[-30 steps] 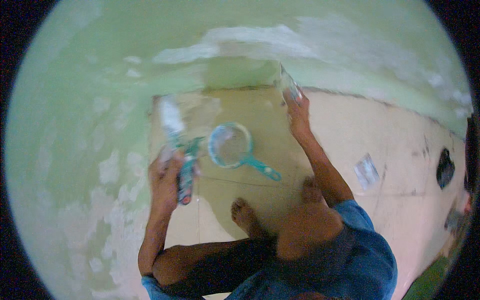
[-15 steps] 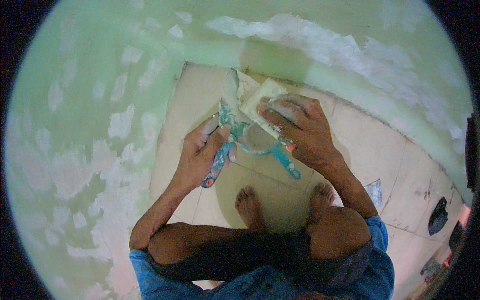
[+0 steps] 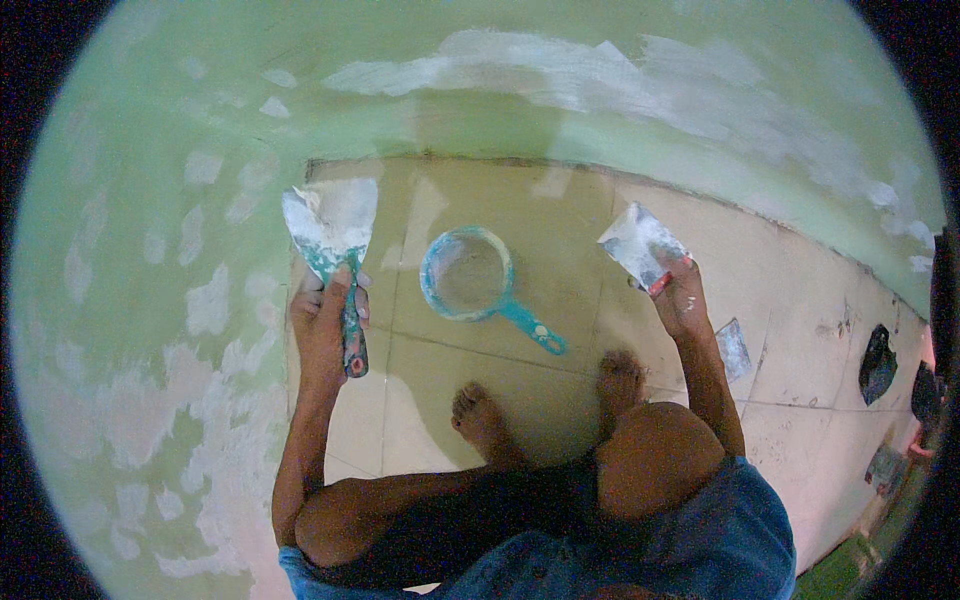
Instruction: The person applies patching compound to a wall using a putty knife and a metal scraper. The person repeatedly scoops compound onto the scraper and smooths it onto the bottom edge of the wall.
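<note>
The scraper [image 3: 335,240] is left of centre in the frame, its broad blade pointing up. Largest of all is the green wall [image 3: 350,120] along the top and left, blotched with pale patches. The pale tiled floor [image 3: 800,340] fills the middle and right. In the left of the frame, the left hand [image 3: 322,310] has its fingers wrapped closely around the scraper's teal handle; pale paste smears the blade, and any lettering on it is too small to tell. Near the centre, between the hands, a round teal pan [image 3: 426,285] sits on the floor, its handle toward the lower right. Right of centre, the right hand [image 3: 683,300] pinches the red-edged end of a smaller flat blade [image 3: 640,240], fingers nearly closed. A black scrap [image 3: 878,365] lies far right; a silvery sheet [image 3: 735,350] lies beside the right forearm.
</note>
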{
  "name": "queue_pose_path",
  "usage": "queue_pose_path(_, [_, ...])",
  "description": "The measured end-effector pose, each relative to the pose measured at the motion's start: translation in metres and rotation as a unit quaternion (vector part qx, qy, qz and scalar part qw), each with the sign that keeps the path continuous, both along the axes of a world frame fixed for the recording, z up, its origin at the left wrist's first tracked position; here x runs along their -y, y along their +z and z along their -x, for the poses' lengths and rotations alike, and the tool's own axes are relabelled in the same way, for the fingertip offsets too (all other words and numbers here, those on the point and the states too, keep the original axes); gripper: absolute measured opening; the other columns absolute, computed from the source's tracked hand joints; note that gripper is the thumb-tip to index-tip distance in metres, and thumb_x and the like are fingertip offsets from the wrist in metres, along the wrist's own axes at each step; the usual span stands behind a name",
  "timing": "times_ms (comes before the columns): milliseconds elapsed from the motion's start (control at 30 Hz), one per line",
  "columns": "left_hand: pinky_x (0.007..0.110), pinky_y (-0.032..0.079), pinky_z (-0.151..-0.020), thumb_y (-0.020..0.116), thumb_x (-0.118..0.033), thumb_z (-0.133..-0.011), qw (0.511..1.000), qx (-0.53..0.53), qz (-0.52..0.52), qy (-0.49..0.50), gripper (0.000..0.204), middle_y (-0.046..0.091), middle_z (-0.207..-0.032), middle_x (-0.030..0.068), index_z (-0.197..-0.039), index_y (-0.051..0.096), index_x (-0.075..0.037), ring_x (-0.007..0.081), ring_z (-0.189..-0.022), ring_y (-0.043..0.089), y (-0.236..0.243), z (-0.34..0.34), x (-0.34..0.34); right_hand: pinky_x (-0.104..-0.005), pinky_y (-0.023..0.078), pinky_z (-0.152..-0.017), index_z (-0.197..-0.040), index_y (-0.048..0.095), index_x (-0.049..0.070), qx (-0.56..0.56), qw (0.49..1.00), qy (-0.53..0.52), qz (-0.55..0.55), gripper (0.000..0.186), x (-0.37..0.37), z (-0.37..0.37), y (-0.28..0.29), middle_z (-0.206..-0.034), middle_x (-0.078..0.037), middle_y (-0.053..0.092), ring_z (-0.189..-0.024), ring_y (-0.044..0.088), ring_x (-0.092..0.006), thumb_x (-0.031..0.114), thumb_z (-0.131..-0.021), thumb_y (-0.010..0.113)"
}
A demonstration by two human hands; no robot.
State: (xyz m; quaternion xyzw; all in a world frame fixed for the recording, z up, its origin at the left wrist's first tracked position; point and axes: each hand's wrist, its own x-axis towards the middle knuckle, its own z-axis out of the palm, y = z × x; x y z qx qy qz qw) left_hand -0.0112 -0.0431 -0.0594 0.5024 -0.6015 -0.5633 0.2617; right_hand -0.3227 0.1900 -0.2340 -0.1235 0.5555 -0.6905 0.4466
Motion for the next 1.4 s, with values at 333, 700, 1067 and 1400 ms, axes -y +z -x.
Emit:
queue_pose_path(333, [0.024, 0.042, -0.048, 0.061, -0.024, -0.087, 0.992, 0.007, -0.019, 0.126, 0.020, 0.061, -0.078, 0.0027, -0.096, 0.058, -0.006, 0.0100, -0.056, 0.053, -0.150, -0.020, 0.007, -0.0428, 0.052, -0.078, -0.117, 0.050, 0.004, 0.262, 0.956, 0.020, 0.133, 0.038, -0.020, 0.011, -0.044, -0.113, -0.010, 0.059, -0.102, 0.058, -0.0247, 0.025, -0.086, 0.057])
queue_pose_path(700, [0.027, 0.045, -0.056, 0.065, -0.021, -0.081, 0.993, 0.018, -0.066, 0.096, 0.026, 0.059, -0.082, 0.0032, -0.100, 0.057, -0.005, 0.0125, -0.065, 0.053, -0.119, 0.007, -0.019, -0.0452, 0.051, -0.077, -0.121, 0.048, 0.007, 0.287, 0.953, 0.079, 0.053, 0.043, 0.038, 0.018, -0.003, -0.116, -0.010, 0.057, -0.101, 0.058, -0.0248, 0.031, -0.086, 0.056])
queue_pose_path(1067, [0.025, 0.042, -0.049, 0.069, -0.018, -0.076, 0.984, -0.035, -0.103, 0.140, 0.027, 0.055, -0.075, 0.0010, -0.095, 0.055, -0.006, 0.0099, -0.060, 0.051, -0.161, -0.096, 0.032, -0.0378, 0.052, -0.071, -0.118, 0.050, 0.007, 0.085, 0.993, 0.076, -0.043, 0.042, 0.035, 0.032, 0.017, -0.106, -0.006, 0.060, -0.092, 0.060, -0.0192, 0.031, -0.085, 0.059])
queue_pose_path(1400, [0.026, 0.033, -0.035, 0.067, -0.020, -0.081, 0.953, 0.067, 0.072, 0.285, 0.029, 0.051, -0.067, 0.0045, -0.100, 0.055, -0.002, 0.0111, -0.042, 0.043, -0.138, -0.198, 0.072, -0.0422, 0.056, -0.071, -0.099, 0.052, 0.006, -0.191, 0.942, 0.217, -0.173, 0.026, 0.041, 0.035, 0.041, -0.076, -0.004, 0.053, -0.065, 0.057, -0.0162, 0.025, -0.084, 0.062])
